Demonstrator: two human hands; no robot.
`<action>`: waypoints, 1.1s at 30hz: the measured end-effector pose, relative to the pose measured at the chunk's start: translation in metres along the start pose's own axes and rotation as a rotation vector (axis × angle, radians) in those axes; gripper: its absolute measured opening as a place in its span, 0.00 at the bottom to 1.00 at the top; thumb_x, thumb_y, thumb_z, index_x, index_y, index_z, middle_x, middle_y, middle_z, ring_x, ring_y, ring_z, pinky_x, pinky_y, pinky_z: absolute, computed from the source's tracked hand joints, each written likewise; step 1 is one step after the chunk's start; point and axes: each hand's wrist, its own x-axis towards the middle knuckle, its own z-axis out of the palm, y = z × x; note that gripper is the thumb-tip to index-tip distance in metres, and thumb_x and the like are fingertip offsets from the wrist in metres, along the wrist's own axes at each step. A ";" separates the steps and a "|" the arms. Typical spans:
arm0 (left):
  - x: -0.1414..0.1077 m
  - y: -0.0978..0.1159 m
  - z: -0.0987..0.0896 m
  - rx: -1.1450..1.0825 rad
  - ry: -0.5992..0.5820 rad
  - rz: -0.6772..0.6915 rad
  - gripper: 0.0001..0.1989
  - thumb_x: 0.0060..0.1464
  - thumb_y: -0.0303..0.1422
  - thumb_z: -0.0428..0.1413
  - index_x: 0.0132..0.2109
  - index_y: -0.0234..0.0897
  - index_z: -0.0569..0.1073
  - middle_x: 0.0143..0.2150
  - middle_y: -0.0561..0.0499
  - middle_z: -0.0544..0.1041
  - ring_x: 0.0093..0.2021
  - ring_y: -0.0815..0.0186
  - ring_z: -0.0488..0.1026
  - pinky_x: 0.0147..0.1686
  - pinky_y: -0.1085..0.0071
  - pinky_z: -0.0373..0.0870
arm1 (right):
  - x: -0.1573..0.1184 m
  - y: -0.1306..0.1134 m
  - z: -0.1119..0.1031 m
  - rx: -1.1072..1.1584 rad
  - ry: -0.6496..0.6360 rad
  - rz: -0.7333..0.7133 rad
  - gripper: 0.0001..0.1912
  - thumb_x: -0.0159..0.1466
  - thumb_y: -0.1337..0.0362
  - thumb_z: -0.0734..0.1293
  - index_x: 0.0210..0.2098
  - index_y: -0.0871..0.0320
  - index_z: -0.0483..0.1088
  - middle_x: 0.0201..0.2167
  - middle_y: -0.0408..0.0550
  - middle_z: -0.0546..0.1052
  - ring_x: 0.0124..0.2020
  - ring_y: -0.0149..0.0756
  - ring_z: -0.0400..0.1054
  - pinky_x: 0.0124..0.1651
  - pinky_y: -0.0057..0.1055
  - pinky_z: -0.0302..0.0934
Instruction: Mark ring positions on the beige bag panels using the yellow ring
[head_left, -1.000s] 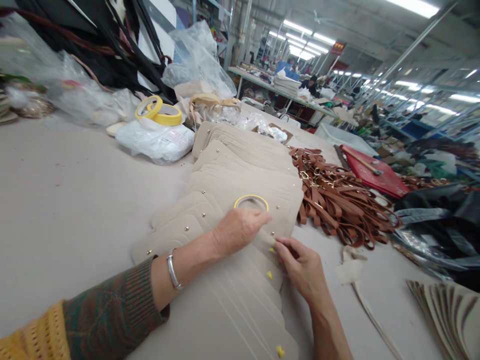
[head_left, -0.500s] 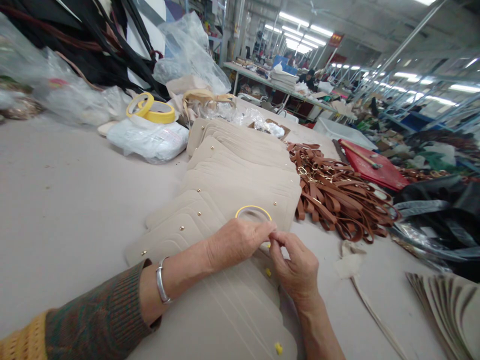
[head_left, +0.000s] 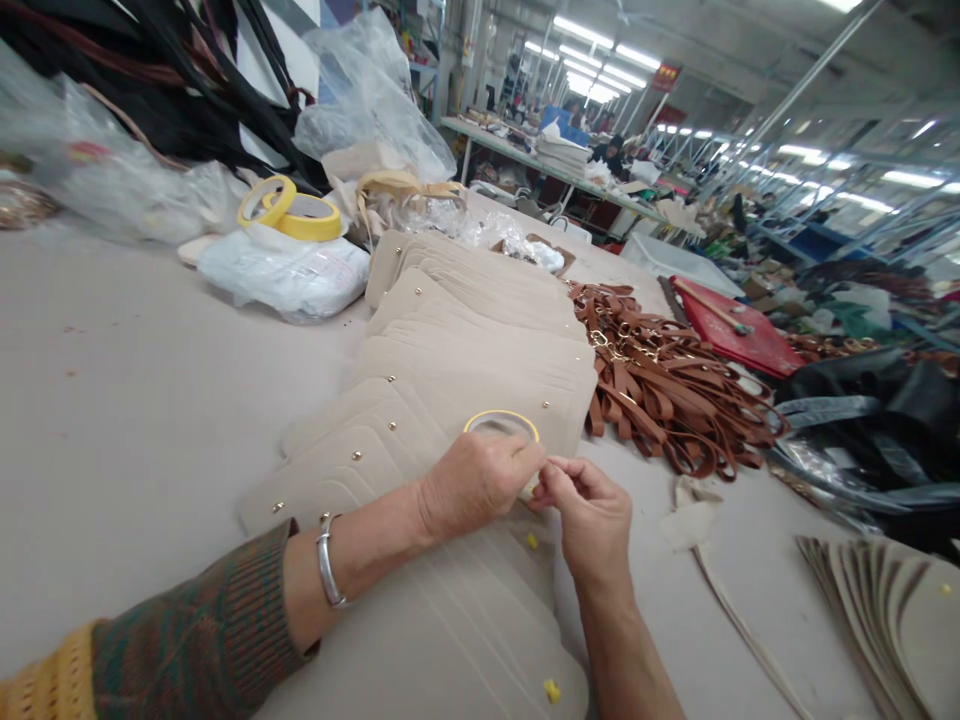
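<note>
Left hand point(head_left: 480, 482) closed on yellow tape roll point(head_left: 501, 413), held over stacked beige panels point(head_left: 472, 350). Right hand point(head_left: 596, 505), fingertips pinched, contents indiscernible, brought inward from panel edge within past second; work thus centred beside roll.

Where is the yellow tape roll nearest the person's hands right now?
In the head view, the yellow tape roll is just below the picture's centre, over the beige panels, at the left hand, which partly hides it.
</note>
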 end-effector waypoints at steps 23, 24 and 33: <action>-0.004 -0.010 0.014 0.125 -0.340 -0.198 0.04 0.62 0.27 0.49 0.39 0.36 0.68 0.38 0.47 0.72 0.39 0.58 0.67 0.37 0.62 0.62 | 0.023 0.032 -0.021 -0.484 -0.176 -0.084 0.18 0.60 0.51 0.65 0.33 0.60 0.77 0.21 0.45 0.77 0.21 0.33 0.70 0.26 0.27 0.66; -0.004 -0.010 0.014 0.122 -0.337 -0.200 0.04 0.62 0.27 0.49 0.39 0.36 0.68 0.38 0.47 0.72 0.40 0.57 0.67 0.37 0.62 0.62 | 0.022 0.032 -0.021 -0.543 -0.172 -0.157 0.17 0.61 0.52 0.65 0.33 0.59 0.78 0.23 0.46 0.78 0.22 0.34 0.71 0.28 0.27 0.67; -0.005 -0.009 0.015 0.112 -0.332 -0.202 0.04 0.62 0.27 0.49 0.38 0.35 0.68 0.37 0.47 0.72 0.40 0.57 0.68 0.37 0.62 0.62 | 0.022 0.035 -0.014 -0.796 -0.131 -0.584 0.14 0.65 0.60 0.61 0.34 0.59 0.76 0.30 0.48 0.80 0.29 0.33 0.73 0.35 0.27 0.65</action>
